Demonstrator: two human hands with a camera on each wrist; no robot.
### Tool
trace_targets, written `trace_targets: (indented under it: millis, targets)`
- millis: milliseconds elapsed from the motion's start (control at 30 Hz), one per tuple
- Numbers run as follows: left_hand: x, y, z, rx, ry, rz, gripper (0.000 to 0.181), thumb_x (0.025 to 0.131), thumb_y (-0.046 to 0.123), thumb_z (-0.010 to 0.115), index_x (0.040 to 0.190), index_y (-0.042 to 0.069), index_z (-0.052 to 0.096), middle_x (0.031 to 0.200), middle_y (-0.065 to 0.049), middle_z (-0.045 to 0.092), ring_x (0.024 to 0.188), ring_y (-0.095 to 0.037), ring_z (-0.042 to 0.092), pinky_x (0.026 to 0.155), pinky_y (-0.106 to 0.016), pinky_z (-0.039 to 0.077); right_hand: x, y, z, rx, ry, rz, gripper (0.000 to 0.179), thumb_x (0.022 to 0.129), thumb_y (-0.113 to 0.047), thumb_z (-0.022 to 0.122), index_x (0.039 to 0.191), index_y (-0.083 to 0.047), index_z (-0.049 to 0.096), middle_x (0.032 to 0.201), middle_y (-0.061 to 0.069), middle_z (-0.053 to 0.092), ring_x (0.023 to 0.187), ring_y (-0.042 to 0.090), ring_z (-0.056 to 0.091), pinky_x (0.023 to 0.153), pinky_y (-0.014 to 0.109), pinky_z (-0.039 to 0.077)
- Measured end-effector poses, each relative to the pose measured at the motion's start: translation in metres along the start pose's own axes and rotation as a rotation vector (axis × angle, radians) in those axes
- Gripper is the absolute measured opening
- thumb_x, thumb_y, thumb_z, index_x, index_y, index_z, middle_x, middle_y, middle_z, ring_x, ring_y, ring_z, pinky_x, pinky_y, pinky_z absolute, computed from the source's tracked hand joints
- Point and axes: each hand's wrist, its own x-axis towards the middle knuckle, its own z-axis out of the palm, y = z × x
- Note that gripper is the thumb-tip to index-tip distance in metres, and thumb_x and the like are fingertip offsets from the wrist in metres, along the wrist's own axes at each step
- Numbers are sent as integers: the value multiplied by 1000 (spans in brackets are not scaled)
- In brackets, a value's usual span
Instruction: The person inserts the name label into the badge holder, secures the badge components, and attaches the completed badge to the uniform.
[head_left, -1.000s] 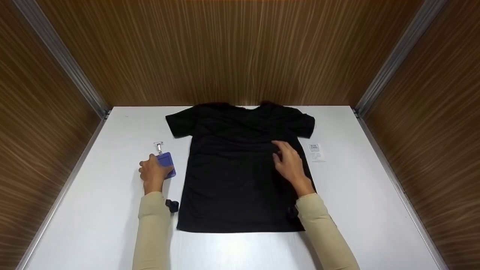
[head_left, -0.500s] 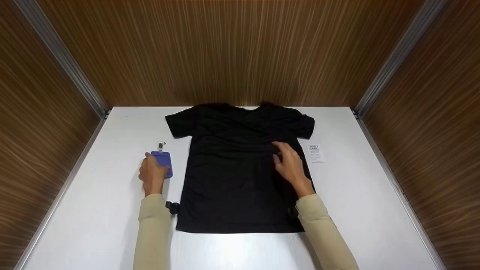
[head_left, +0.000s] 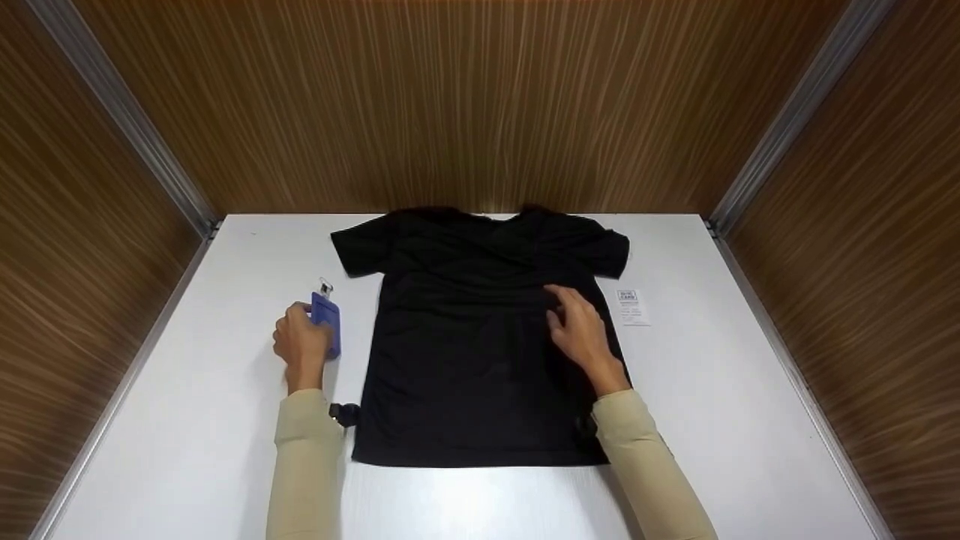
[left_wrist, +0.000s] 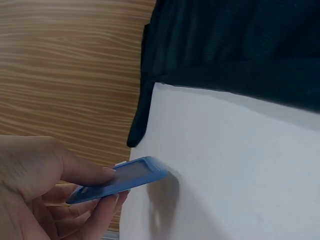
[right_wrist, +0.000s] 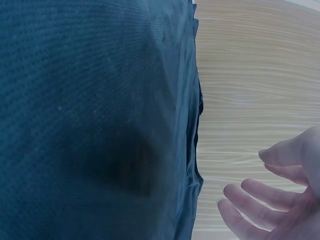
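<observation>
My left hand (head_left: 302, 339) pinches a blue badge holder (head_left: 327, 330) between thumb and fingers, left of a black T-shirt (head_left: 465, 375). A metal clip (head_left: 325, 287) sticks out from the holder's far end. In the left wrist view the badge holder (left_wrist: 125, 178) is tilted, with the thumb on its face, fingers beneath, and its shadow on the white surface. Over the right side of the shirt hangs my right hand (head_left: 581, 330), fingers loosely bent and holding nothing. The right wrist view shows that hand (right_wrist: 272, 200) with thumb and fingers apart, above the shirt fabric (right_wrist: 100, 100).
A small white printed card (head_left: 634, 307) lies to the right of the shirt. Brown wood-grain panels (head_left: 480, 105) wall in the white table (head_left: 720, 450) at the back and both sides. The shirt lies flat, neck toward the back panel, with creases across its chest.
My left hand has turned the badge holder from nearly flat-facing to a steeper tilt, shifting slightly left. The clip swung a little to the right. My right hand has stayed in place.
</observation>
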Motion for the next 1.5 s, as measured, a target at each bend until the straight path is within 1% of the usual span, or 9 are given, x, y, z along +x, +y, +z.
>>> trace_targets:
  millis: [167, 433, 567, 667, 800, 933, 1200, 1333, 1500]
  targets:
    - [-4, 5, -4, -33, 20, 32, 42, 89, 6, 60, 129, 0, 66, 123, -30, 70, 114, -52, 64, 93, -65, 49, 1, 0, -1, 5, -2, -3, 41, 93, 2, 68, 134, -4, 65, 131, 18, 68, 99, 34, 73, 81, 51, 59]
    - [-18, 17, -2, -85, 33, 135, 35, 89, 9, 69, 123, 10, 71, 107, -17, 75, 100, -43, 68, 81, -59, 52, 4, -1, -1, 50, -16, 6, 42, 93, 2, 69, 134, -4, 65, 121, 20, 71, 89, 31, 72, 75, 49, 57]
    - [-27, 27, 3, -96, 3, 171, 33, 89, 13, 72, 122, 15, 72, 108, -12, 75, 100, -39, 68, 82, -56, 52, 5, -2, -1, 97, -33, 19, 42, 92, 2, 68, 134, -2, 65, 120, 21, 72, 89, 31, 72, 78, 48, 57]
    - [-34, 36, 9, -105, -15, 217, 31, 89, 14, 73, 120, 16, 73, 106, -10, 76, 93, -34, 70, 79, -53, 52, 6, -3, -1, 137, -52, 33, 42, 93, 2, 68, 134, -2, 65, 121, 22, 72, 91, 32, 73, 82, 48, 58]
    - [-43, 45, 16, -128, -17, 287, 28, 87, 12, 77, 115, 16, 76, 101, -9, 77, 80, -29, 71, 74, -49, 52, 7, -4, 1, 187, -68, 46, 41, 93, 3, 68, 133, -2, 65, 122, 23, 72, 93, 34, 73, 85, 49, 59]
    - [-49, 53, 21, -144, -3, 341, 26, 85, 11, 81, 110, 15, 79, 98, -8, 77, 75, -26, 70, 70, -46, 52, 8, -5, 2, 202, -78, 53, 41, 93, 3, 67, 134, -3, 65, 122, 22, 72, 94, 35, 73, 86, 50, 58]
    - [-59, 69, 28, -184, -10, 446, 23, 83, 9, 84, 104, 17, 84, 95, -7, 76, 71, -24, 67, 67, -41, 53, 8, -5, -1, 240, -76, 43, 40, 93, 4, 66, 133, 1, 64, 120, 24, 72, 95, 35, 73, 86, 50, 58]
    - [-65, 76, 31, -215, -9, 501, 23, 81, 6, 84, 101, 17, 85, 93, -6, 75, 74, -22, 70, 68, -39, 55, 9, -5, -3, 252, -64, 20, 40, 92, 5, 66, 133, 2, 64, 119, 26, 72, 94, 37, 73, 84, 50, 58]
    - [-72, 83, 33, -238, 1, 587, 23, 80, 4, 85, 100, 15, 85, 93, -6, 74, 76, -24, 73, 70, -41, 59, 11, -7, -9, 285, -65, 19, 40, 93, 4, 67, 133, 3, 63, 118, 26, 72, 99, 38, 73, 88, 51, 58]
